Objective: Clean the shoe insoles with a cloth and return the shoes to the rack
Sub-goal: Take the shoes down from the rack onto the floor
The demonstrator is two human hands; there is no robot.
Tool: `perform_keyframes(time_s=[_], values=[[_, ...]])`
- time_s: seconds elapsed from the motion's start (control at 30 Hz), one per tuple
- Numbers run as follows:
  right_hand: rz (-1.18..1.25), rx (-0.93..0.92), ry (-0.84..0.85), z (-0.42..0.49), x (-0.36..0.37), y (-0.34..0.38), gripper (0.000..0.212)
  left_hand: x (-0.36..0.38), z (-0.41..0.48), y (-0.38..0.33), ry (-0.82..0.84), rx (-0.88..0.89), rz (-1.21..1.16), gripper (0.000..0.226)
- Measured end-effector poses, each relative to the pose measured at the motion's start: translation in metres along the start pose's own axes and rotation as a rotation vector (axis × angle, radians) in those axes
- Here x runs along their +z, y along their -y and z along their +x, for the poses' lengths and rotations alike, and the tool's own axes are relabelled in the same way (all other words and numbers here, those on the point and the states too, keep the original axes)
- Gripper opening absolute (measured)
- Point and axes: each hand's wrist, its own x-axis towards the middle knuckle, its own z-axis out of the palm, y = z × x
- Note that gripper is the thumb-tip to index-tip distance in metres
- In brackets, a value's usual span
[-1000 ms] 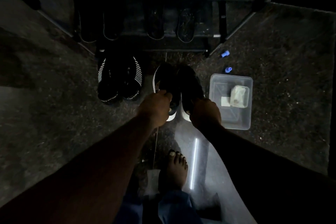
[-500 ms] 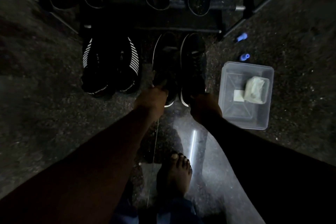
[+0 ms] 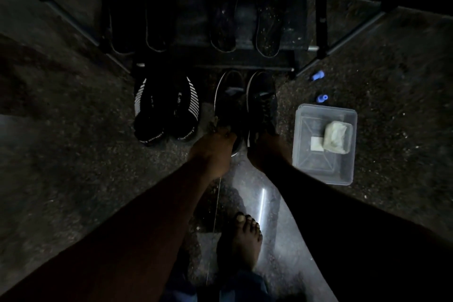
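The scene is dim. Two black sneakers with white soles stand side by side on the floor before the shoe rack [image 3: 245, 61]. My left hand [image 3: 215, 147] grips the heel of the left sneaker [image 3: 229, 103]. My right hand [image 3: 264, 149] grips the heel of the right sneaker [image 3: 261, 103]. A pale folded cloth [image 3: 337, 137] lies inside a clear plastic tub [image 3: 304, 154] to the right. Several dark insoles [image 3: 268, 29] lie flat on the rack's lowest shelf.
A black pair with white side stripes [image 3: 166, 110] stands left of the sneakers. Two small blue objects [image 3: 318, 75] lie on the speckled floor near the rack's right leg. My bare foot [image 3: 241, 240] is planted below the hands.
Both hands have pushed the black sneakers forward, toward the rack's lowest shelf. The camera has tilted as the view shifted.
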Motion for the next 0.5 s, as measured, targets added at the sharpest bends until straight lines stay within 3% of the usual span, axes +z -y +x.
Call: perform_keyframes(time_s=[0.17, 0.5], values=[[0.004, -0.115, -0.052, -0.032, -0.038, 0.037, 0.026, -0.058, -0.028, -0.005, -0.088, 0.018, -0.006, 0.056], [-0.07, -0.253, -0.115, -0.111, -0.11, 0.1, 0.047, -0.149, -0.099, 0.001, -0.202, -0.013, 0.023, 0.046]])
